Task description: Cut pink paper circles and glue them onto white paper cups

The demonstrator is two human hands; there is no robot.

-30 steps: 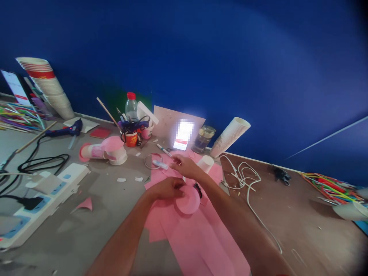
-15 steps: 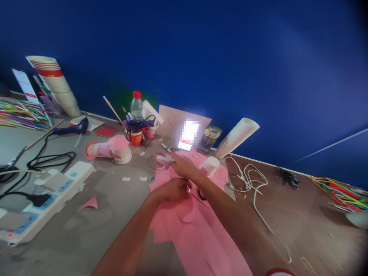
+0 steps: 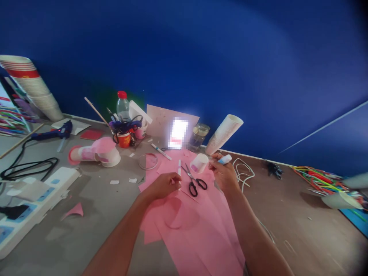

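Note:
My left hand [image 3: 163, 185] is closed, its fingertips at a slim white pen-like stick [image 3: 179, 167] that stretches above them over the pink paper [image 3: 198, 230]. In my right hand [image 3: 226, 177] is a small white and light-blue tube [image 3: 225, 159], gripped near a white paper cup [image 3: 199, 163] that lies tilted on the paper. Between the hands rest black-handled scissors [image 3: 194, 180], blades partly apart and pointing away. A round pink paper piece [image 3: 181, 214] lies just below my left hand.
At the left are a pink-covered cup assembly [image 3: 99, 151], a power strip [image 3: 43, 195] and a glue gun [image 3: 54, 132]. Behind stand a lit phone [image 3: 177, 132], a jar [image 3: 199, 137] and a stack of cups [image 3: 225, 132]. A tape roll [image 3: 148, 161] and white cable [image 3: 244, 172] lie nearby.
My right hand has moved from across my left hand over to the right, carrying the white tube. The scissors have come into full view. The view has swung slightly right.

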